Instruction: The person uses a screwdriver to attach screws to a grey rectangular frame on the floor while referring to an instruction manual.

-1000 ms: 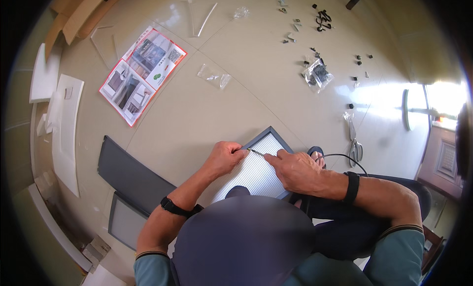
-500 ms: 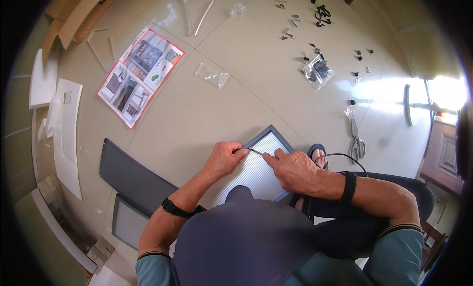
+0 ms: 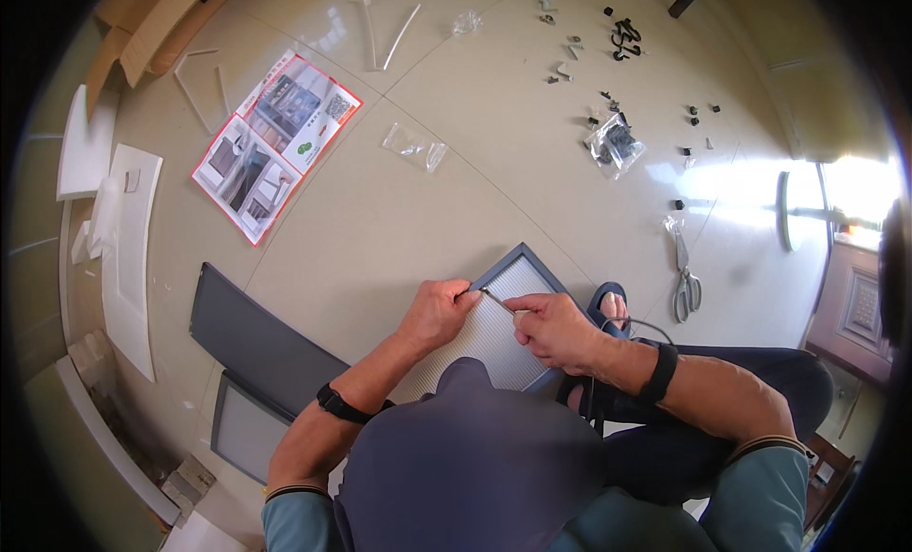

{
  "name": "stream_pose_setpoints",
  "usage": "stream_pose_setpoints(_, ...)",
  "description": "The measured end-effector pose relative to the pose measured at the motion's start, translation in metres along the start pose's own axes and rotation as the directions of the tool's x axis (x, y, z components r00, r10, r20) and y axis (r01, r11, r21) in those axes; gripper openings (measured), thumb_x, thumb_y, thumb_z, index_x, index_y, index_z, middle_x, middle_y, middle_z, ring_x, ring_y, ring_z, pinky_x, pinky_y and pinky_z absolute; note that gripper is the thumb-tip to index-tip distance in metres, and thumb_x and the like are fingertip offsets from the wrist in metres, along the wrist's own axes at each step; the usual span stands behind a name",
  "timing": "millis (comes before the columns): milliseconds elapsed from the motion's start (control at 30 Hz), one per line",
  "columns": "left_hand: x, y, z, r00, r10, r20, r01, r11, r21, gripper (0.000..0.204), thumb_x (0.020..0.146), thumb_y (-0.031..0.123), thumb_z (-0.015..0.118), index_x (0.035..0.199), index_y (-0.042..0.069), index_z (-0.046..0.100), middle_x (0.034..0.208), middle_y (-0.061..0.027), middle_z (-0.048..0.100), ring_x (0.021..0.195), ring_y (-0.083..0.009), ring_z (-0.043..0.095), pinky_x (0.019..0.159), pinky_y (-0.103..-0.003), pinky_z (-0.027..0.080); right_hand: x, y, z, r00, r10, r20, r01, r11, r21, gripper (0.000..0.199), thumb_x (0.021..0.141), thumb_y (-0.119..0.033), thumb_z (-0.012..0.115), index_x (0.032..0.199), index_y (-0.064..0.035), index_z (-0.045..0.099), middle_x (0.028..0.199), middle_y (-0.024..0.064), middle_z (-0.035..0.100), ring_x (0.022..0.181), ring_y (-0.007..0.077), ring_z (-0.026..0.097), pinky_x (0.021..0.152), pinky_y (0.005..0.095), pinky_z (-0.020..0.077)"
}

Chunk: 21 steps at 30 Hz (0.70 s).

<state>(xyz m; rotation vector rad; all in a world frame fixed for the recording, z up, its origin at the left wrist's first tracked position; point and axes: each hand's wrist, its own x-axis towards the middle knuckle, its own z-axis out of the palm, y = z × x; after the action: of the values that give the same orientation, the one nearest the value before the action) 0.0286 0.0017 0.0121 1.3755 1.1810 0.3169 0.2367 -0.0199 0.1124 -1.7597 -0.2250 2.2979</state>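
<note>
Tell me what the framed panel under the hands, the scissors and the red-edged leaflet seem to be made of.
Framed panel: smooth dark grey rim, perhaps coated metal or plastic; its pale ribbed face could be either too.
Scissors: blades probably metal, judging by their grey sheen; handle material unclear.
Leaflet: likely paper, being a thin, flat, colour-printed sheet.

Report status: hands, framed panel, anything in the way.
Right hand holding thin tool, tip near edge of framed panel. Left hand at that edge, beside the tip; grip unclear. Cap hides panel's lower part.
</note>
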Motion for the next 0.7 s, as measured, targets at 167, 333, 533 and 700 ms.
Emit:
stream_pose_setpoints(167, -0.001, 0.000, 0.002, 0.999, 0.032, -0.022, -0.030, 0.997, 0.068, 0.031, 0.091, 0.022, 0.064, 0.077, -0.004, 0.056, 0.061, -0.0202, 0.049, 0.055, -0.0261, 0.042, 0.055, -0.040, 0.040, -0.001, 0.002, 0.001, 1.000, -0.003, 0.001, 0.003, 0.992, 0.126, 0.046, 0.095, -0.008, 0.052, 0.139, 0.0038, 0.045, 0.086, 0.0075, 0.059, 0.051, 0.0075, 0.043, 0.038, 0.0230, 0.0328)
stream_pose_setpoints(333, 0.000, 0.006, 0.004, 0.996, -0.088, -0.006, 0.088, 0.995, -0.046, 0.029, 0.091, 0.021, 0.064, 0.079, -0.004, 0.058, 0.062, -0.0199, 0.051, 0.055, -0.0250, 0.042, 0.055, -0.039, 0.041, 0.022, 0.014, -0.017, 0.623, -0.678, 0.391, 0.510, -0.028, -0.860, 0.035, 0.092, -0.009, 0.055, 0.124, 0.0047, 0.056, 0.086, 0.0170, 0.065, 0.055, 0.0270, 0.061, 0.049, 0.0386, 0.0501)
stream_pose_setpoints(533, 0.000, 0.001, 0.004, 0.997, -0.044, -0.070, 0.043, 0.999, -0.015, 0.027, 0.092, 0.020, 0.064, 0.083, -0.004, 0.062, 0.063, -0.0188, 0.053, 0.056, -0.0236, 0.044, 0.056, -0.037, 0.042, 0.004, -0.016, 0.012, 0.803, -0.553, 0.223, 0.163, -0.155, -0.974, 0.013, 0.090, -0.014, 0.058, 0.091, -0.0006, 0.059, 0.070, 0.0122, 0.064, 0.060, 0.0257, 0.066, 0.047, 0.0394, 0.0491)
stream_pose_setpoints(700, 0.003, 0.007, 0.004, 0.993, -0.059, -0.103, 0.053, 0.997, -0.063, 0.025, 0.091, 0.021, 0.064, 0.085, -0.004, 0.064, 0.064, -0.0191, 0.055, 0.056, -0.0235, 0.047, 0.056, -0.037, 0.043, 0.019, -0.016, -0.009, 0.989, 0.148, 0.027, -0.151, 0.975, 0.166, 0.018, 0.094, -0.019, 0.057, 0.085, -0.0036, 0.057, 0.065, 0.0029, 0.054, 0.041, 0.0060, 0.037, 0.033, 0.0239, 0.0230)
